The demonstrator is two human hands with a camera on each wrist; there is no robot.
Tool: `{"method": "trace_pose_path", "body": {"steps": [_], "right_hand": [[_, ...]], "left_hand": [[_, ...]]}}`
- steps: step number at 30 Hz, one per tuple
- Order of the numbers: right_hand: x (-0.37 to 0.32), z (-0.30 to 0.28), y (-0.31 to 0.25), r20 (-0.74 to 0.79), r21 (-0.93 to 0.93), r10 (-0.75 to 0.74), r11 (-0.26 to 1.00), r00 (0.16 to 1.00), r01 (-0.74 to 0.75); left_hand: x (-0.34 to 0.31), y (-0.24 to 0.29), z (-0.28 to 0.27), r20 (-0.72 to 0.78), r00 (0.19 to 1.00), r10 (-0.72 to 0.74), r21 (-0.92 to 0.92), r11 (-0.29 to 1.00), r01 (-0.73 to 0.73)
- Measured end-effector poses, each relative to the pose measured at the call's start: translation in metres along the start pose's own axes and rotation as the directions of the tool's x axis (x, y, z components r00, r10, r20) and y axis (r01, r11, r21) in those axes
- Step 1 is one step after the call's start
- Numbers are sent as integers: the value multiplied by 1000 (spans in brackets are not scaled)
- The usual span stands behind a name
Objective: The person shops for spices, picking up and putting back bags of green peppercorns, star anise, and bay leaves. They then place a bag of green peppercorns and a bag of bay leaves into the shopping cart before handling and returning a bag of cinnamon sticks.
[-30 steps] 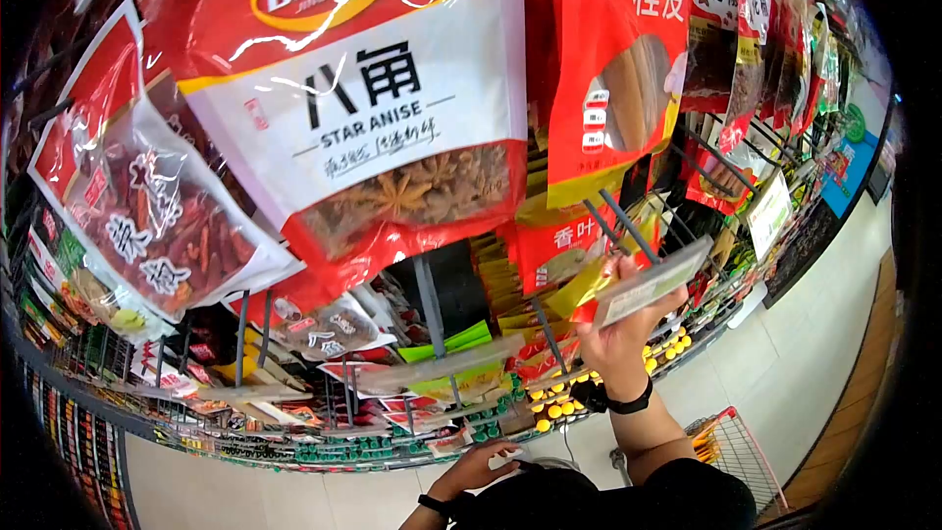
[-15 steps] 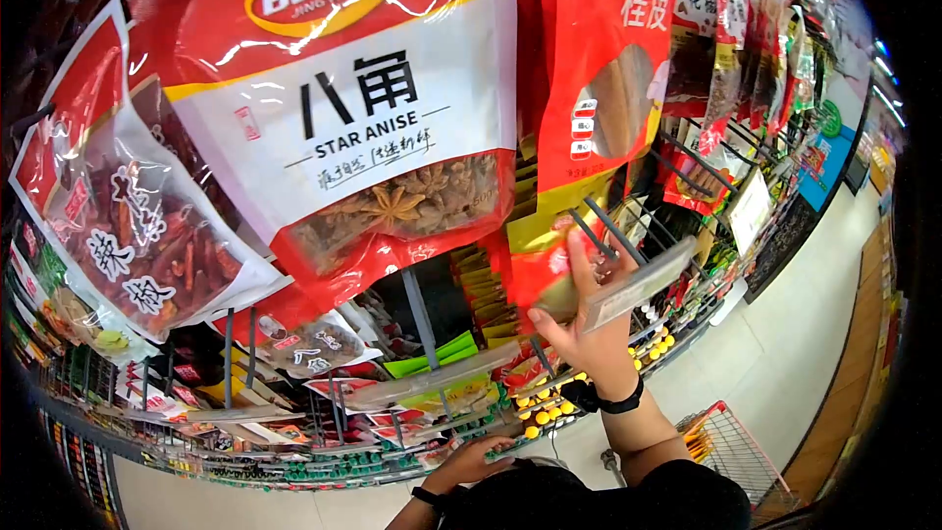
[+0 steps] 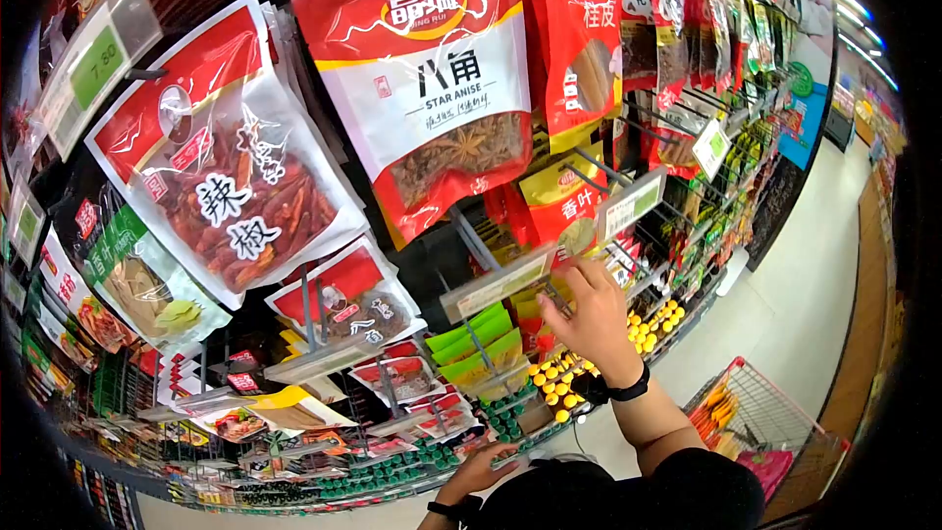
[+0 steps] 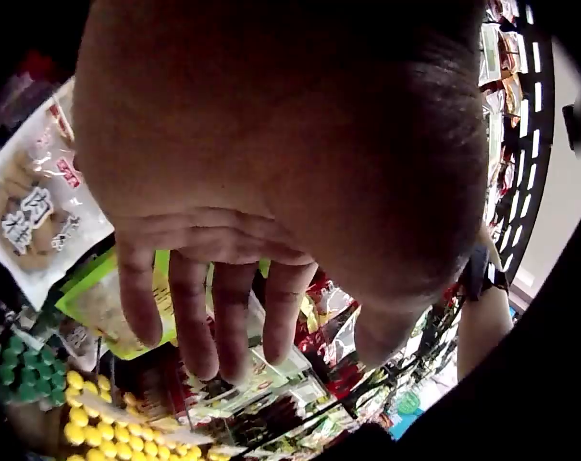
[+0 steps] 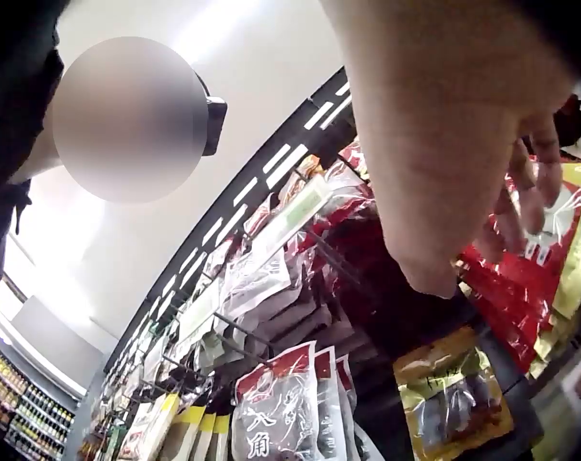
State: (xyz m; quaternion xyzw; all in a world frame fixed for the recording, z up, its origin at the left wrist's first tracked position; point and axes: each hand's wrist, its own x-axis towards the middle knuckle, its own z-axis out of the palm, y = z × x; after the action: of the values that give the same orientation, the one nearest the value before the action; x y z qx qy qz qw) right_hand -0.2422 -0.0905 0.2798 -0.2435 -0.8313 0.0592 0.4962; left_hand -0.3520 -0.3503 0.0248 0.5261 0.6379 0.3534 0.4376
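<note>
My right hand (image 3: 594, 319) is raised just below a red and yellow packet of bay leaves (image 3: 561, 191) hanging on the rack, its fingers loosely bent with nothing seen in them. In the right wrist view, its fingers (image 5: 528, 197) overlap a row of red packets (image 5: 506, 298). Low in front of the body, my left hand (image 3: 479, 471) hangs with relaxed fingers. The left wrist view shows those fingers (image 4: 234, 317) extended and holding nothing, in front of a green-edged packet (image 4: 122, 303).
A large star anise bag (image 3: 432, 88) and a dried chili bag (image 3: 231, 152) hang close ahead. Price tag holders (image 3: 631, 204) and metal hooks jut out around the right hand. A shopping cart (image 3: 756, 412) stands at the lower right.
The right hand, earlier up at the bay leaf packet behind the price tag, has come down below it. The head view has drawn back, so the hanging bags look smaller.
</note>
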Motion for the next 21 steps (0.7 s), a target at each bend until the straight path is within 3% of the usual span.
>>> {"method": "trace_pose_path", "body": {"steps": [4, 7, 8, 10, 12, 13, 16, 19, 21], "right_hand": [[-26, -8, -14, 169, 158, -218, 969, 961, 192], [-56, -12, -27, 298, 260, -299, 939, 906, 225], [-73, -14, -30, 419, 195, -237, 966, 876, 168], [-103, -16, -32, 574, 195, -233, 970, 785, 145], [-141, -23, -28, 725, 184, -211, 977, 656, 111], [-148, -36, -35, 788, 161, -161, 985, 594, 54], [-190, -55, -29, 753, 158, -129, 987, 645, 13], [-209, -86, -25, 781, 62, -15, 997, 625, -53], [-220, -106, -15, 726, 27, 36, 996, 687, -80]], "left_hand": [[-26, -31, 12, -22, 998, -51, -58, 997, 49], [-34, -47, 18, 41, 995, -92, -98, 991, 96], [-34, -60, 25, 35, 997, -67, -101, 992, 70], [-32, -92, 50, 38, 999, 8, -126, 992, -4], [-29, -77, 53, 59, 996, 66, -96, 994, -60], [-27, -69, 55, 103, 994, 25, -52, 998, -20], [-14, -60, 62, 160, 984, 78, -34, 997, -73], [2, -48, 77, 270, 960, 74, -17, 997, -73], [13, -39, 87, 330, 938, 103, 14, 993, -115]]}}
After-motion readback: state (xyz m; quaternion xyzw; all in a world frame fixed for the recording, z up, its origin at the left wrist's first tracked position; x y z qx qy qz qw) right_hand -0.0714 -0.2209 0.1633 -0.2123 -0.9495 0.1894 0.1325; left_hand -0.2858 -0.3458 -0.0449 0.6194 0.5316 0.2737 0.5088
